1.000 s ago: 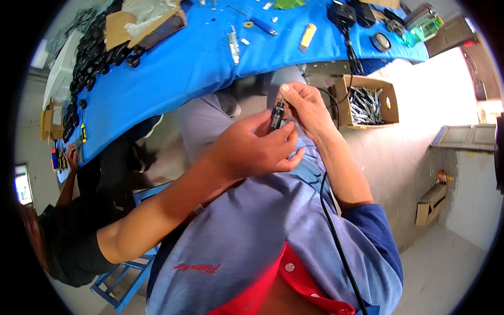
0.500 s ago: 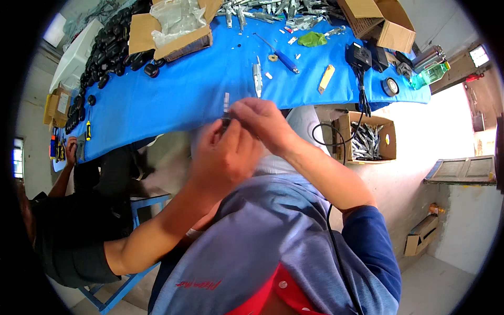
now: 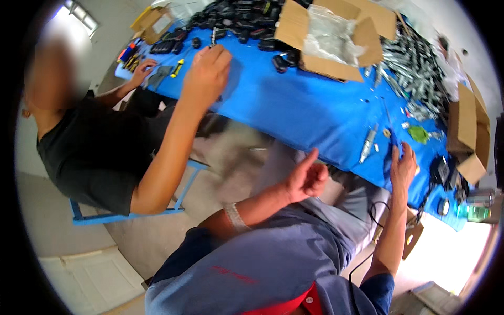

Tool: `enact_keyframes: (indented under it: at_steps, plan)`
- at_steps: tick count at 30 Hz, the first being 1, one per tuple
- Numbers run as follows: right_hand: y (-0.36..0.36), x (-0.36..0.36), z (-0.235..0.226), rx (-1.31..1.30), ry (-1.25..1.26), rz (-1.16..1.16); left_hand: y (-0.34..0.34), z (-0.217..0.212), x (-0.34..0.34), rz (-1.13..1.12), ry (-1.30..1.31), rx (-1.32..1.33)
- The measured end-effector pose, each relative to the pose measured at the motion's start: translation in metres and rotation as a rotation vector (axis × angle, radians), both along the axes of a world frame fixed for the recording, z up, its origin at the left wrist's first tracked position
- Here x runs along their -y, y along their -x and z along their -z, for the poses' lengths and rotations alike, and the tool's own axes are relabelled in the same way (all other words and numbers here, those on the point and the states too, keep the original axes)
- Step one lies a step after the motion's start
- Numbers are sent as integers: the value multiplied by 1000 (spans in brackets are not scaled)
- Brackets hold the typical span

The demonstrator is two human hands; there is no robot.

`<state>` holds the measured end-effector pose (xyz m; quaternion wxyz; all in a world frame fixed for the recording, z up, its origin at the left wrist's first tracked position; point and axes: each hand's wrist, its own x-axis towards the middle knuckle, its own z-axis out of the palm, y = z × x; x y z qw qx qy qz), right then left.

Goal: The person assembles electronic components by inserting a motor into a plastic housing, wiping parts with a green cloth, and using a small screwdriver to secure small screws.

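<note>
My left hand (image 3: 307,178) hangs in front of my chest, curled into a fist with the thumb out and nothing in it. My right hand (image 3: 403,167) reaches to the near edge of the blue table (image 3: 315,113), fingers spread, beside a small dark blue tool (image 3: 394,151). A silver cylindrical part (image 3: 367,144) and a green piece (image 3: 419,134) lie close by. A co-worker in a black shirt stretches a hand (image 3: 207,65) to the table's far left, pinching a small metal part (image 3: 212,37) next to a heap of black parts (image 3: 236,16).
An open cardboard box with a plastic bag (image 3: 331,37) and a pile of metal parts (image 3: 415,58) sit at the back. Another cardboard box (image 3: 470,131), a black device (image 3: 438,170) and a green bottle (image 3: 475,212) are at the right. A blue stool frame (image 3: 94,218) stands left.
The co-worker's hand, which met my right hand over a small part, has moved away to the table's far left. My hands have separated; my right hand went to the table edge.
</note>
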<state>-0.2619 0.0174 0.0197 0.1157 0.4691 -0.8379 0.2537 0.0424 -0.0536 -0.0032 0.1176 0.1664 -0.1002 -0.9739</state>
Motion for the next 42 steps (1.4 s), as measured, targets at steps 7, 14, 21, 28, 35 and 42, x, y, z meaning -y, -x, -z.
enact_keyframes:
  at_steps: [7, 14, 21, 28, 35, 42]
  plan:
    - [4, 12, 7, -2, -50, -32, 32, -27, 24, -19, 203, 29]
    - [30, 2, 20, 317, 94, 75, 68, -28, 73, -217, 340, 299]
    - [-49, -7, -9, 873, 276, -153, 101, -34, 117, -319, 682, 375]
    - [-73, 20, -21, 821, 173, -315, 92, -23, 113, -345, 1043, 405]
    - [-96, 28, -26, 889, 122, -387, 92, -16, 96, -365, 1425, 504]
    - [-122, 17, -3, 850, 166, -340, 89, -15, 98, -314, 1454, 473]
